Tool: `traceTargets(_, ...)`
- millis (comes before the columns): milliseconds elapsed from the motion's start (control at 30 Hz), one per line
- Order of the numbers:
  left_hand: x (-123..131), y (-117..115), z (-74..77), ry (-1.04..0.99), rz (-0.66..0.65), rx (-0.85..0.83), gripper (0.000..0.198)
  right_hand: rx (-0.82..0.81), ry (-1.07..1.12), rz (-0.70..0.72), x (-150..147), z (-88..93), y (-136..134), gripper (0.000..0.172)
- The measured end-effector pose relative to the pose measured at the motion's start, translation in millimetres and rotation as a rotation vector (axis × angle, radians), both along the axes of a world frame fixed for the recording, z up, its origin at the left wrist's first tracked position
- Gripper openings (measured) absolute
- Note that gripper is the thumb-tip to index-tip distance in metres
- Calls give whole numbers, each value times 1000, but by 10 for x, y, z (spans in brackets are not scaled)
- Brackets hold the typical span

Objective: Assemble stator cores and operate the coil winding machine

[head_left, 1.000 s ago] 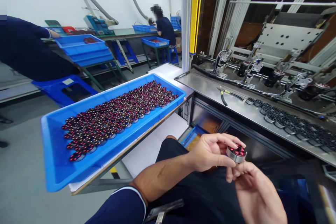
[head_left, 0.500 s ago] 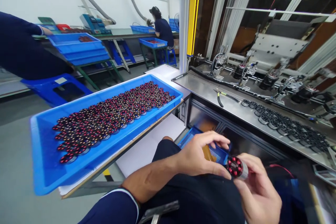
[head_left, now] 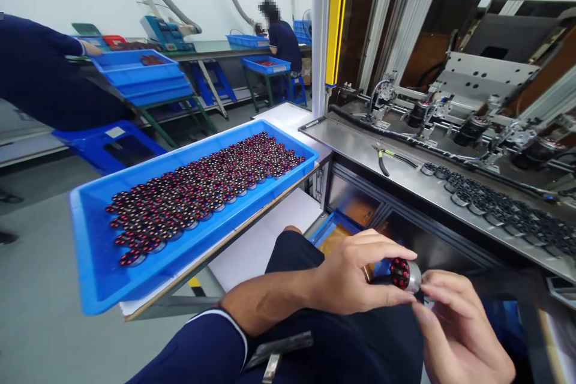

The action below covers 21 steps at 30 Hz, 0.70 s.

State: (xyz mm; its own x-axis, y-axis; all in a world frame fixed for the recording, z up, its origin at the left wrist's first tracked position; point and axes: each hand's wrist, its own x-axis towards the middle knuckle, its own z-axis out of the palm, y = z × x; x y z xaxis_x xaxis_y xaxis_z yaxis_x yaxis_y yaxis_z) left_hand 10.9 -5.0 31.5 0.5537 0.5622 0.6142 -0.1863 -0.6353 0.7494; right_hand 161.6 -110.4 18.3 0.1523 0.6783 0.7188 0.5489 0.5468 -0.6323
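A small round motor part, with red wire coils on its dark face and a silver metal rim, is in front of my lap. My left hand grips it by the rim, fingers above and thumb below, the coil face turned left. At the other end of the part, my right hand has thumb and fingertips pinched together. Something small and pale shows at those fingertips, too small to name. To the left, a blue tray carries rows of similar red-coiled motor parts.
Black ring-shaped parts line the steel bench, near cutting pliers. Behind them stands a machine with several fixtures. A blue bin sits under the bench. Two co-workers sit at the back and far left.
My left hand, earlier open beside the part, has closed on its rim. My right hand has shifted from holding the part to pinching at its far end. The view has turned slightly left.
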Motion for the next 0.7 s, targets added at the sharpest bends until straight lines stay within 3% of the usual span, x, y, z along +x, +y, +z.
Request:
traceTargets(100,7,-15,-37,-22,-55,-115,43,-50,120,6,-26,3,2,20)
traceTargets(233,47,-45,-126,-108,-274,-522,46,-241,346,-19,-81,-31,-18,10)
traceTargets(300,68,-50,-145,-159,-333,-594,46,-307,430,-4,-76,-67,-32,12)
traceTargets(367,74,-37,-129,-179,-283,-464,42,-357,486,6,-20,-105,-46,14)
traceTargets(500,42,24,-33,-122,-46,73,30,-353,482,-179,198,-96,-73,17)
traceTargets(567,23,45,1,-60,21,278,25,-260,285,-221,263,-10,-77,18)
traceTargets(700,5,38,12,70,47,467,34,-197,-287,-91,199,236,-25,7)
